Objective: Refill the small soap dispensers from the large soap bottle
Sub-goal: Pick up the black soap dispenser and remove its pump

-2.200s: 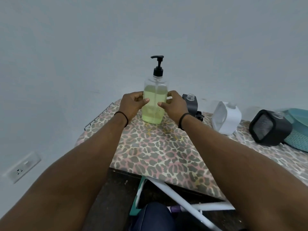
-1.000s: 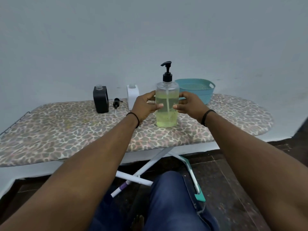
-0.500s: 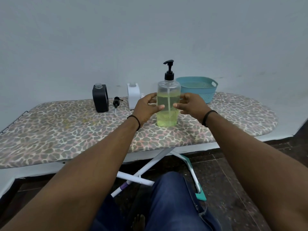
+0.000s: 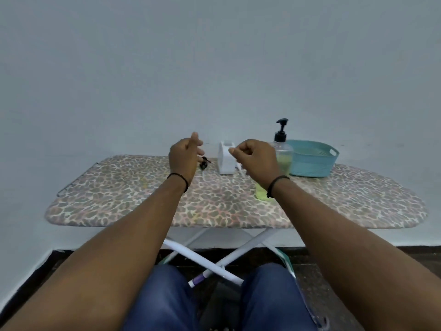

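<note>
1. Surface: you face an ironing board (image 4: 133, 187) with an animal-print cover, standing crosswise in front of you on crossed white legs (image 4: 205, 256).
2. Room: a plain pale wall (image 4: 214, 68) rises directly behind the board, and the floor (image 4: 358, 261) beneath is dark.
3. Your left hand (image 4: 183, 156) is raised above the board's middle. Its fingers are loosely extended and it holds nothing.
4. Your right hand (image 4: 256, 158) is raised beside it, well apart from the left. Its fingers are curled inward, and nothing is visible in its grip.
5. Locate the large soap bottle (image 4: 282, 154) upright on the board, directly behind your right hand and partly hidden by it. It has a black pump head and holds yellow-green liquid. Neither hand touches it.
6. Locate the white dispenser (image 4: 225, 161) standing at the rear edge of the board, between your two hands as seen from the head camera.
7. A small black pump part (image 4: 204, 163) lies on the board just right of your left hand.
8. A teal basket (image 4: 312, 161) sits just right of the large soap bottle; whether they touch cannot be determined.
9. Each wrist carries a thin black band.
</note>
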